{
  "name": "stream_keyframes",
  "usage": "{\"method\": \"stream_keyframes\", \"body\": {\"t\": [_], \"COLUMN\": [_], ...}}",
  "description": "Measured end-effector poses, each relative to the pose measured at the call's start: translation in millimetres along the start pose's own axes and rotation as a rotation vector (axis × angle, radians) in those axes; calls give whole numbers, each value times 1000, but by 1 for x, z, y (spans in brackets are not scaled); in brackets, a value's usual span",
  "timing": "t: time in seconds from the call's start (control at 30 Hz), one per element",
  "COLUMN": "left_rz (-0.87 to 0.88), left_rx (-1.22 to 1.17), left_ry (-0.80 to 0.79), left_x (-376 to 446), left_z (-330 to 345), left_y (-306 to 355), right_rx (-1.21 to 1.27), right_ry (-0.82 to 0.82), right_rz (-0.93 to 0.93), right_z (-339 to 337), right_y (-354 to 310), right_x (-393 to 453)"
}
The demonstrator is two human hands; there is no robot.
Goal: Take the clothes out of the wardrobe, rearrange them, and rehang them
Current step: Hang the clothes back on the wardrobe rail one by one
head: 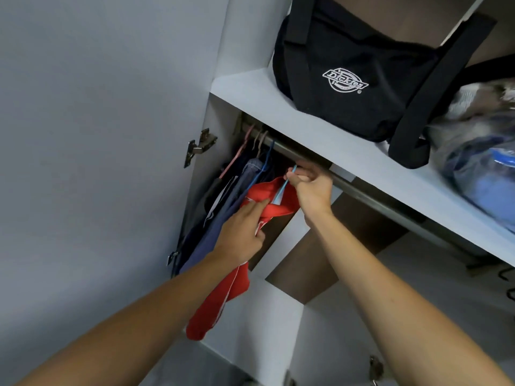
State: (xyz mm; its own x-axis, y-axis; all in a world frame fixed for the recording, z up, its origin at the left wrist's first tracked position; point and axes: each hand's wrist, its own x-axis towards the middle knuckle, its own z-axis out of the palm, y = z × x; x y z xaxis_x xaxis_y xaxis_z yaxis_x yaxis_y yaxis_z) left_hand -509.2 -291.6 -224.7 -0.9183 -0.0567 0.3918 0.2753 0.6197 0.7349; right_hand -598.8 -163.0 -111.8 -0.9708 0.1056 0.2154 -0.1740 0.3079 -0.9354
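The right hand (312, 190) pinches a light blue hanger (284, 185) just under the rail (281, 147). At its 8 o'clock, the left hand (242, 232) grips the red garment (220, 305) hanging from that hanger.

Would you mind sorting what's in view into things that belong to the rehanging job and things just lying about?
Part of the job:
- red garment, held by the left hand
- light blue hanger, pinched by the right hand
- rail
- hung dark clothes

Just lying about:
- black bag on the shelf
- bagged bundle beside it
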Motion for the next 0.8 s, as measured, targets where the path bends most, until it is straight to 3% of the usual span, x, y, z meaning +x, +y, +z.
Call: {"method": "stream_keyframes", "body": {"t": [0.33,0.53,0.8], "left_rz": [82,79,100], "left_rx": [164,115,67], "left_ry": [167,190,207], "left_x": [48,64,75], "left_z": [13,21,20], "left_y": [-4,-16,-16], "right_rx": [-86,-161,-132], "right_ry": [-71,-136,-76], "right_rz": [-71,-114,-129], "right_z": [25,45,48], "right_y": [0,0,6], "right_x": [54,80,92]}}
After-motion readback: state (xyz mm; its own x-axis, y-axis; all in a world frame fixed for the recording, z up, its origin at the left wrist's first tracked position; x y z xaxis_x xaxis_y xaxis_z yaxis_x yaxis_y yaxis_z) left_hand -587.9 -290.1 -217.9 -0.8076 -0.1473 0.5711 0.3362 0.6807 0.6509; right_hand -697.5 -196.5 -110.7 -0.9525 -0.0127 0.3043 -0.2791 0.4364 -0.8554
